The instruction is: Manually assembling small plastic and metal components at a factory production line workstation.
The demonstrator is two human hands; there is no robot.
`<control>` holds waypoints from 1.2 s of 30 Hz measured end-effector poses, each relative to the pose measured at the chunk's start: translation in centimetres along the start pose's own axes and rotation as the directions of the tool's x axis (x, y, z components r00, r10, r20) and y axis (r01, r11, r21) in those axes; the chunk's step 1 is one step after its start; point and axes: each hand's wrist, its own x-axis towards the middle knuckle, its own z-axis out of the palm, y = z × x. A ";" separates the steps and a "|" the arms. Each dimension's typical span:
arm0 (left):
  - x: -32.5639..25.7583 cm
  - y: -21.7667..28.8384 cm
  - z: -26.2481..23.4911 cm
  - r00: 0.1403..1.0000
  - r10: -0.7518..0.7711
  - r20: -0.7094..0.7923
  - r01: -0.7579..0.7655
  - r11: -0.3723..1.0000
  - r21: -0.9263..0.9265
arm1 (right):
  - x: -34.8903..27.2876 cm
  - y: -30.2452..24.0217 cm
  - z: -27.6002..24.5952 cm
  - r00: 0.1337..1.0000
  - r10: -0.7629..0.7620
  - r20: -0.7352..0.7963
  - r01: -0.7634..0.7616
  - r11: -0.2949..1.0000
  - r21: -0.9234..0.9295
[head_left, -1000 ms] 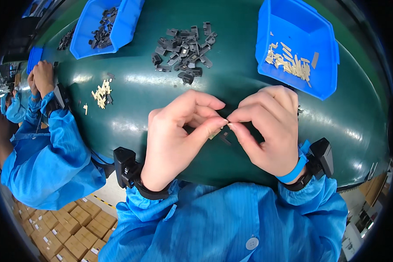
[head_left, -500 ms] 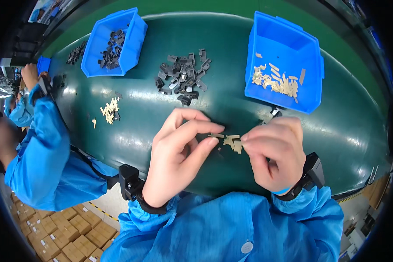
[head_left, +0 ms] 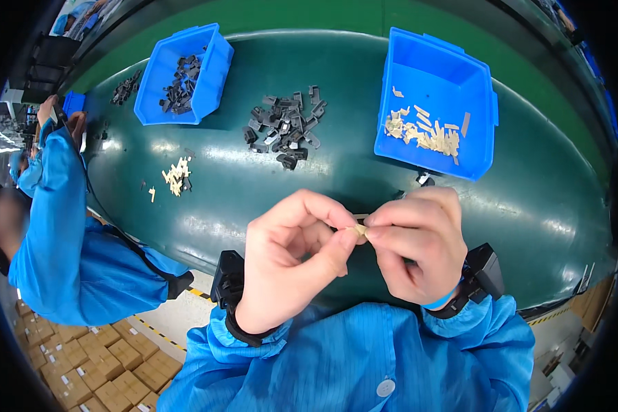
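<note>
Both of my hands meet fingertip to fingertip above the green work surface (head_left: 247,199). My left hand (head_left: 288,254) is closed in a pinch, thumb and forefinger on a small cream-coloured piece (head_left: 360,231). My right hand (head_left: 422,240) pinches the other side of that piece. The piece is mostly hidden by the fingers, so its exact kind does not show. Just beyond the fingertips a bit of another pale strip shows. A small black and white part (head_left: 425,180) lies beyond my right hand.
A pile of black plastic parts (head_left: 285,127) lies ahead. The blue bin (head_left: 436,65) at right holds cream pieces; another blue bin (head_left: 216,75) at left holds black parts. Cream pieces (head_left: 177,176) lie at left. A co-worker's blue sleeve (head_left: 69,240) is beside me.
My hands have come together, the left moving right and the right moving slightly left. The cream pieces that showed between them are now mostly covered by fingers. The view has shifted slightly.
</note>
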 end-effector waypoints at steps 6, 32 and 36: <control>-0.1 0.2 -0.2 0.999 0.048 -0.012 -0.044 0.975 0.219 | 0.7 -0.2 -1.1 0.967 0.225 0.116 -0.246 0.944 0.218; -0.1 0.6 2.4 0.931 0.360 0.066 -0.333 0.761 0.556 | 0.7 0.0 -2.4 0.828 0.464 0.316 -0.556 0.605 0.570; 0.5 0.4 2.3 0.903 0.420 0.093 -0.386 0.695 0.607 | 0.7 0.2 -2.1 0.849 0.451 0.276 -0.527 0.684 0.503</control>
